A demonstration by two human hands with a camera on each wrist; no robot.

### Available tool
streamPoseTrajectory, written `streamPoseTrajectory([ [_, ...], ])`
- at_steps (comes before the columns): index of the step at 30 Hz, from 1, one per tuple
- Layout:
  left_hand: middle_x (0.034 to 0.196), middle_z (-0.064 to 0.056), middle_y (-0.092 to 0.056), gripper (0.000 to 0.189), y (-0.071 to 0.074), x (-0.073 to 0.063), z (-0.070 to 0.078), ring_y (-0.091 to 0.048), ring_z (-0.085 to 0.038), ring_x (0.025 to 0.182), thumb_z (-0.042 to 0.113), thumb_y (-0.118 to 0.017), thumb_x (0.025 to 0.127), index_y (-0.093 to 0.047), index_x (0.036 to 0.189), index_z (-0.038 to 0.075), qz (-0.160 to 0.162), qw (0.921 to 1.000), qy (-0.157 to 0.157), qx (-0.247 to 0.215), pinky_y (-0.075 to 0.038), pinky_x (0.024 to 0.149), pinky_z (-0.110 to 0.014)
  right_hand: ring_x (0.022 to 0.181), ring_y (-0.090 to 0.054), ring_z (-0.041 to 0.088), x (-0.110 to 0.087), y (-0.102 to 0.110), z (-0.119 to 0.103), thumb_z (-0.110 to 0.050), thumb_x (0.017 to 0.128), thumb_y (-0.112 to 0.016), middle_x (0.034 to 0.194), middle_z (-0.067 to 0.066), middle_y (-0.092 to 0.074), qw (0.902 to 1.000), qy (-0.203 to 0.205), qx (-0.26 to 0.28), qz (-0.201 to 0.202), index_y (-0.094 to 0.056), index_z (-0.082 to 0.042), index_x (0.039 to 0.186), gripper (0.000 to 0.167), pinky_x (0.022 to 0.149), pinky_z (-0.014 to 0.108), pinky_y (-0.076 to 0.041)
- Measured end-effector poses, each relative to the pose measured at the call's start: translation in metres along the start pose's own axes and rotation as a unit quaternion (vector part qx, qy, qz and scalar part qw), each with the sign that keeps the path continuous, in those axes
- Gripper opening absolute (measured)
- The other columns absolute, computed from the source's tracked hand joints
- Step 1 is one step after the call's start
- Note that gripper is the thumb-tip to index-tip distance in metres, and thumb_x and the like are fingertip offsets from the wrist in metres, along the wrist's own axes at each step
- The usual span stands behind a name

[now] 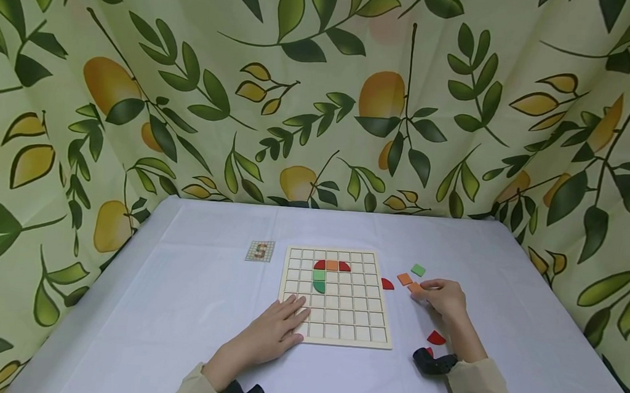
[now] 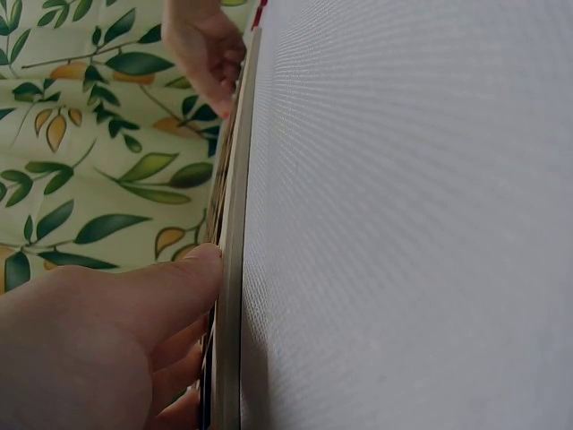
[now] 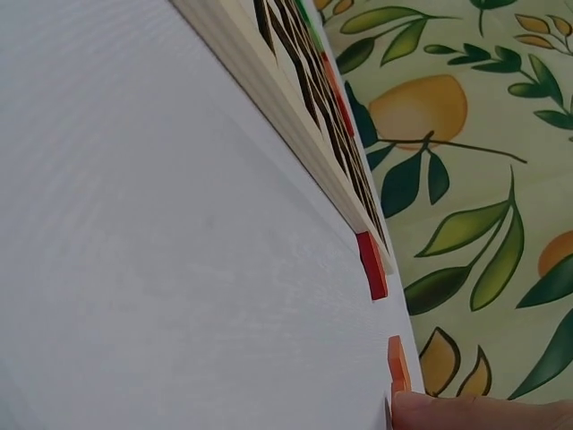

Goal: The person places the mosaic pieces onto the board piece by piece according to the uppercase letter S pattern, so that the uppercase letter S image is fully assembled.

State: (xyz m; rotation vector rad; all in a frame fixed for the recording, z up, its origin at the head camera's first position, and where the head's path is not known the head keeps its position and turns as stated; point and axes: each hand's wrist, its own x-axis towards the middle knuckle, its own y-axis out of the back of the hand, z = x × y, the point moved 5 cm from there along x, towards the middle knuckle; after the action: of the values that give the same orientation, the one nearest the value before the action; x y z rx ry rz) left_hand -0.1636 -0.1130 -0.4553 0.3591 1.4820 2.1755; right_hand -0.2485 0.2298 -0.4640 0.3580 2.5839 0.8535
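A pale wooden grid board (image 1: 350, 316) lies on the table. In its upper cells sit two red quarter-circle tiles, an orange square tile (image 1: 332, 265), a green square tile (image 1: 319, 275) and a green quarter-circle tile (image 1: 319, 287). My left hand (image 1: 273, 331) rests on the board's lower left corner with its fingers extended; its thumb (image 2: 192, 278) lies at the edge in the left wrist view. To the right of the board, my right hand (image 1: 444, 298) pinches an orange square tile (image 1: 414, 287) at the table surface. Only a fingertip (image 3: 425, 410) of it shows in the right wrist view.
Near the right hand lie another orange square (image 1: 405, 279), a green square (image 1: 418, 269) and a red quarter-circle (image 1: 388, 283) beside the board. Closer to me are red tiles (image 1: 436, 337), one partly behind the black wrist device (image 1: 433, 362). A small pattern card (image 1: 260, 251) lies left of the board.
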Motion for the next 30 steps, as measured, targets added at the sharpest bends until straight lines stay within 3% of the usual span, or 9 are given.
streamPoseTrajectory([
  [13,0.16,-0.007,-0.032,0.052,-0.0005,-0.0002,-0.0002,-0.025,-0.029,0.15,0.033,-0.049,0.099,-0.042,0.147,0.013,0.001,1.0,-0.003,0.0,-0.025,0.121,-0.053,0.082,-0.047,0.025,0.0011,0.0,0.0012,-0.013,0.08,-0.074,0.11,0.025,-0.059,0.9998,0.0,0.002,0.021,-0.065,0.005,0.111,0.036,0.051,0.019,-0.034],
  [24,0.16,-0.006,-0.031,0.053,-0.0015,0.0,-0.0013,-0.025,-0.028,0.151,0.034,-0.048,0.099,-0.041,0.148,0.014,-0.001,0.9999,-0.004,0.01,-0.025,0.121,-0.052,0.092,-0.049,0.03,0.001,-0.0002,-0.0009,-0.011,0.082,-0.073,0.117,0.028,-0.057,0.9998,0.005,0.017,0.009,-0.065,0.006,0.111,0.035,0.05,0.015,-0.036],
  [30,0.16,-0.006,-0.031,0.053,-0.003,0.0005,-0.0029,-0.025,-0.028,0.151,0.035,-0.048,0.099,-0.041,0.147,0.015,0.002,0.9999,-0.005,0.01,-0.026,0.121,-0.052,0.087,-0.05,0.029,0.0002,0.0018,-0.0033,-0.012,0.082,-0.073,0.112,0.028,-0.058,0.9995,0.031,0.003,0.001,-0.065,0.007,0.111,0.036,0.053,0.017,-0.037],
])
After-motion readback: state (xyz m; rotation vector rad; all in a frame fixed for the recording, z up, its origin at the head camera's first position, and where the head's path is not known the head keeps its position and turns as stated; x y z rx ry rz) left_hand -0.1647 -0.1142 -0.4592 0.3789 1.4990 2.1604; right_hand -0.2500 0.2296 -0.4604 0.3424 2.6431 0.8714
